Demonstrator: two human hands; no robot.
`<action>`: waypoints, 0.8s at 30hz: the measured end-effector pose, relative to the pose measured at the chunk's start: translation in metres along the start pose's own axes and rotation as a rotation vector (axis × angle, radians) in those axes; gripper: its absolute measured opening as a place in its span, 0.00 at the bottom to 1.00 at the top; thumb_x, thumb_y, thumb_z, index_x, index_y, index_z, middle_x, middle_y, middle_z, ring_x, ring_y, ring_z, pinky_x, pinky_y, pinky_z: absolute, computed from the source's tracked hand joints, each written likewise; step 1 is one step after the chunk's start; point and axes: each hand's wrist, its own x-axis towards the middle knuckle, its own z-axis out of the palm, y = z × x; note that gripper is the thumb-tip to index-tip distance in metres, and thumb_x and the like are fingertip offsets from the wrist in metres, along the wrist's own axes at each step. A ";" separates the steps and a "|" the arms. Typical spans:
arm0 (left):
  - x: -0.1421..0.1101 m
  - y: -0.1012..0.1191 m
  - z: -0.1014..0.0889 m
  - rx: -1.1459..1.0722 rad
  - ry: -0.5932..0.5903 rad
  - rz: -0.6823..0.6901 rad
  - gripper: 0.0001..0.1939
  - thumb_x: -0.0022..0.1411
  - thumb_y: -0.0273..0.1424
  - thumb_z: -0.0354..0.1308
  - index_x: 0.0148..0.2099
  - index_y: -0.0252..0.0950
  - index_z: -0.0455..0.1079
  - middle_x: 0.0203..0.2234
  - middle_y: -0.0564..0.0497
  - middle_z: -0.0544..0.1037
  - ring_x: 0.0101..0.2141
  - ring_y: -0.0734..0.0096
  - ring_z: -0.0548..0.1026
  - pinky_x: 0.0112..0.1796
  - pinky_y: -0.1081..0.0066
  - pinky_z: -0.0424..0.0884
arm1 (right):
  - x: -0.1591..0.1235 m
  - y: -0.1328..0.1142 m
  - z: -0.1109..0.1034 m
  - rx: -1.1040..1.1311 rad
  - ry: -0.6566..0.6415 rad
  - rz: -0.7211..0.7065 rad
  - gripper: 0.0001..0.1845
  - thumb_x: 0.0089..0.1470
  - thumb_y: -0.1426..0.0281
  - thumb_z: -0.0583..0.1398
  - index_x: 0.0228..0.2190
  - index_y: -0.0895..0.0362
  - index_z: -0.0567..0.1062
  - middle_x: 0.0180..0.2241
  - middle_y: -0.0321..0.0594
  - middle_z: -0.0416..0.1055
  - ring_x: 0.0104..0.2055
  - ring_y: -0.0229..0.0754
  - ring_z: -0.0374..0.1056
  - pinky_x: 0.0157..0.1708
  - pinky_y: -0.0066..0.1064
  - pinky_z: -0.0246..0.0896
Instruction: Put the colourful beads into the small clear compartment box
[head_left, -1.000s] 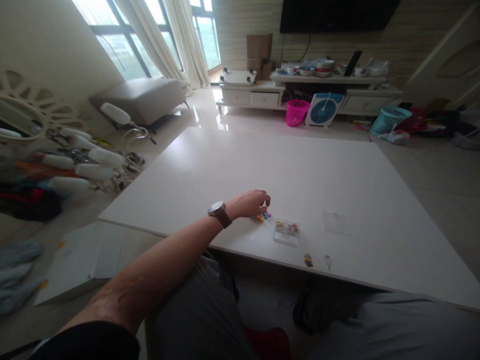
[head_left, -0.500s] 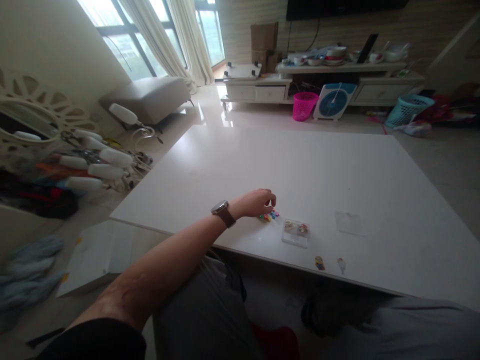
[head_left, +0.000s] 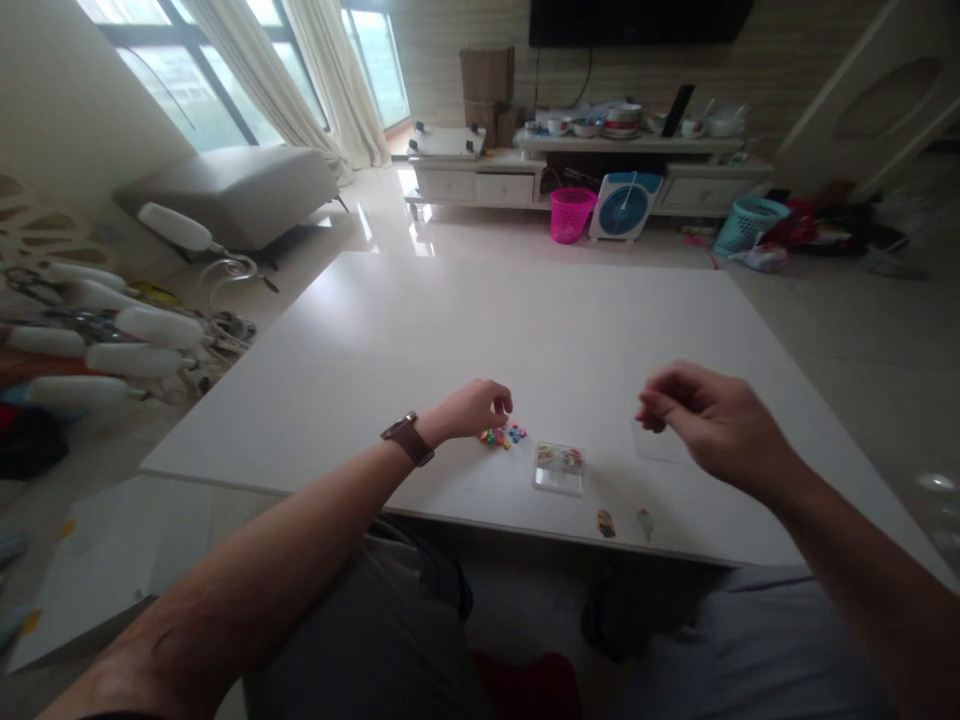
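My left hand (head_left: 480, 405), with a watch on the wrist, hovers at a pile of small colourful pieces (head_left: 496, 438). Its fingers are bent, and a gap shows between them and the thumb. In the air over the right side of the table is my right hand (head_left: 694, 415), thumb and fingertips pressed together; whatever they hold, if anything, is hidden. A clear divided box (head_left: 559, 470) lies between the hands, small items in its far compartments. Nearer the edge lie a yellow-and-blue cartoon figure piece (head_left: 606, 523) and a pale figure piece (head_left: 645, 523). A clear flat sheet (head_left: 656, 447) is partly behind my right hand.
The white table (head_left: 525, 320) spreads in front of me, its near edge close to my legs. White lamp shades (head_left: 157, 328) stand to the left. Beyond are a pink basket (head_left: 571, 215), a blue fan (head_left: 625, 207) and a low cabinet (head_left: 510, 187).
My right hand has come into view from the right, over the table. The camera has turned a little to the right. My left hand stays by the small pieces.
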 end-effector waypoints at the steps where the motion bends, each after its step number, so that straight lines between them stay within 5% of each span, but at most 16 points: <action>1: 0.001 -0.002 0.000 0.004 0.014 -0.014 0.10 0.53 0.26 0.58 0.39 0.35 0.77 0.32 0.50 0.80 0.28 0.72 0.74 0.31 0.73 0.69 | 0.001 0.005 0.003 -0.040 -0.058 -0.009 0.12 0.61 0.64 0.56 0.40 0.57 0.74 0.35 0.44 0.76 0.37 0.44 0.72 0.40 0.38 0.70; 5: 0.006 -0.010 0.002 0.003 -0.005 -0.055 0.10 0.51 0.27 0.60 0.38 0.34 0.78 0.32 0.49 0.80 0.29 0.71 0.75 0.31 0.73 0.69 | 0.002 0.021 0.015 -0.221 -0.359 -0.113 0.15 0.56 0.68 0.56 0.45 0.56 0.74 0.49 0.47 0.73 0.50 0.48 0.69 0.51 0.40 0.64; 10: 0.009 -0.009 0.014 -0.052 -0.094 -0.083 0.08 0.52 0.28 0.61 0.36 0.34 0.78 0.28 0.49 0.80 0.25 0.73 0.74 0.28 0.74 0.68 | -0.010 0.009 0.015 -0.282 -0.579 -0.083 0.16 0.59 0.65 0.54 0.46 0.56 0.76 0.44 0.46 0.76 0.44 0.46 0.70 0.45 0.35 0.63; 17: 0.011 -0.008 0.025 -0.046 -0.093 -0.065 0.07 0.50 0.26 0.60 0.34 0.32 0.77 0.24 0.50 0.79 0.24 0.74 0.74 0.26 0.76 0.67 | -0.026 -0.015 0.013 -0.262 -0.623 -0.110 0.15 0.58 0.68 0.55 0.45 0.56 0.76 0.43 0.46 0.76 0.42 0.46 0.70 0.42 0.33 0.61; 24: 0.009 0.002 0.019 0.061 -0.012 -0.025 0.08 0.50 0.24 0.58 0.34 0.32 0.76 0.27 0.49 0.79 0.25 0.74 0.73 0.28 0.75 0.67 | -0.024 -0.007 0.012 -0.269 -0.586 -0.121 0.15 0.59 0.68 0.54 0.45 0.57 0.76 0.42 0.45 0.76 0.41 0.44 0.70 0.41 0.31 0.60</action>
